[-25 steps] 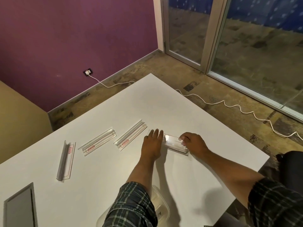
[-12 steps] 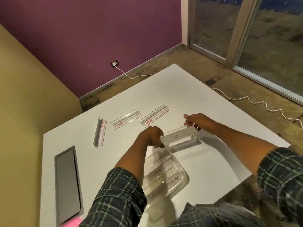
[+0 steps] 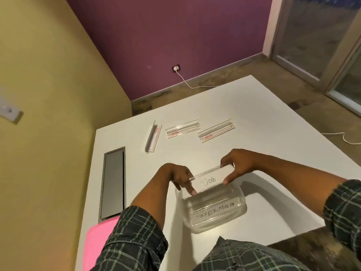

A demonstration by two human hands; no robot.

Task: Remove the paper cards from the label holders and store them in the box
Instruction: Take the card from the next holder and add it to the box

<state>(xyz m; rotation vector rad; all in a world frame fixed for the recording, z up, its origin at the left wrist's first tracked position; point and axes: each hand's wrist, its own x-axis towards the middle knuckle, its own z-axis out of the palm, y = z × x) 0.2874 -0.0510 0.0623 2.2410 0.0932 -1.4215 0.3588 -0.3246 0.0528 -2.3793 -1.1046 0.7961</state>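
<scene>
A clear label holder (image 3: 212, 178) with a white paper card reading "DOG" is held upright just above the far rim of a clear plastic box (image 3: 218, 216). My left hand (image 3: 178, 178) pinches its left end and my right hand (image 3: 237, 166) pinches its right end. Inside the box lies a card reading "SUPERMAN" (image 3: 215, 209). Three more clear label holders lie in a row farther back on the white table (image 3: 273, 133): one at the left (image 3: 153, 135), one in the middle (image 3: 182, 129), one at the right (image 3: 215, 130).
A grey rectangular cable hatch (image 3: 113, 181) is set into the table's left side. A pink sheet (image 3: 97, 245) lies at the near left edge. A white cable (image 3: 187, 83) runs from a wall socket across the floor. A yellow wall borders the table's left.
Both hands lifted the label holder off the table and brought it back toward me, over the box. The view swung left and down, and the "DOG" card now faces me.
</scene>
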